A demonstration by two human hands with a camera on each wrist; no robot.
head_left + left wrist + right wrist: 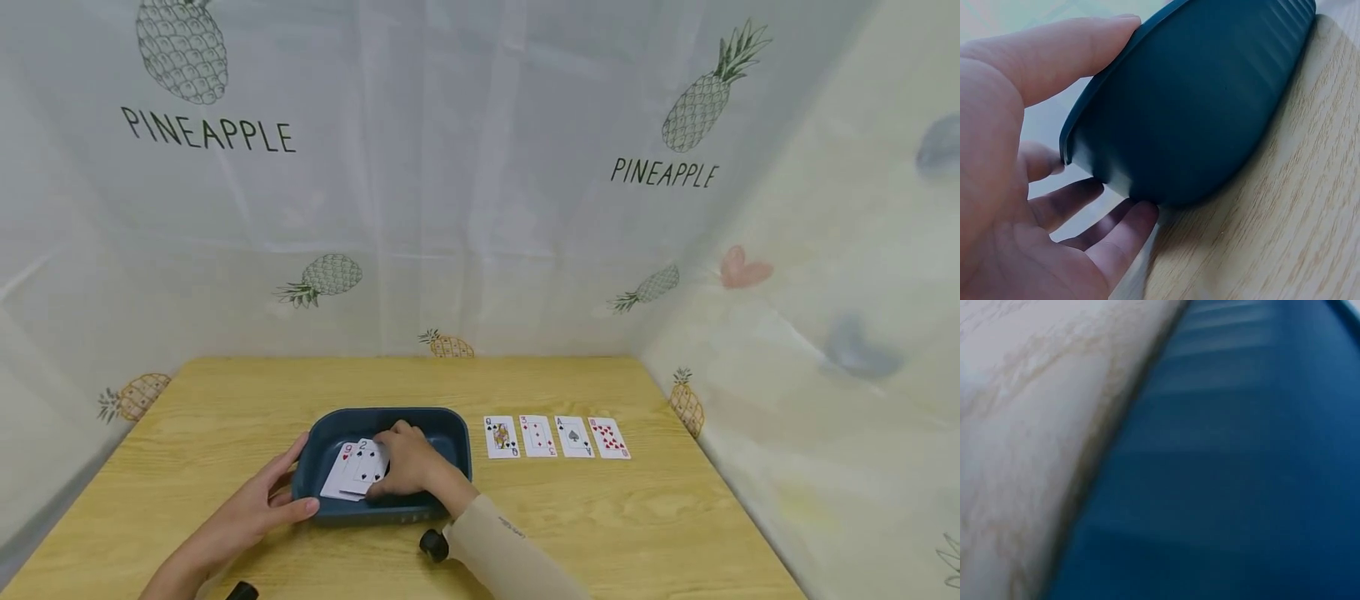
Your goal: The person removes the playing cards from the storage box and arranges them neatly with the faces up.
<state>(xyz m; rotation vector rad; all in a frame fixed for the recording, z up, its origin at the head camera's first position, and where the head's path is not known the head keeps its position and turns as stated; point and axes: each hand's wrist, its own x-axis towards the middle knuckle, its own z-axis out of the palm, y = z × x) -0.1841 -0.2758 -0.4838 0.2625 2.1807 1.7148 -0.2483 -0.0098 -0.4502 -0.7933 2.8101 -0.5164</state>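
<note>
A dark blue dish with raised sides stands on the wooden table, holding playing cards. A red nine and a spade card show on top of them. My left hand grips the dish's left end, thumb on the front rim; the left wrist view shows its fingertips against the outer wall. Inside the dish, my right hand holds the right part of the cards between thumb and fingers, covering that edge. In the right wrist view only the dish's ribbed outer side appears, blurred, without the hand.
Right of the dish lies a face-up row: a black queen, three of diamonds, ace of spades and a hearts card. Behind the table hangs a pineapple-print curtain.
</note>
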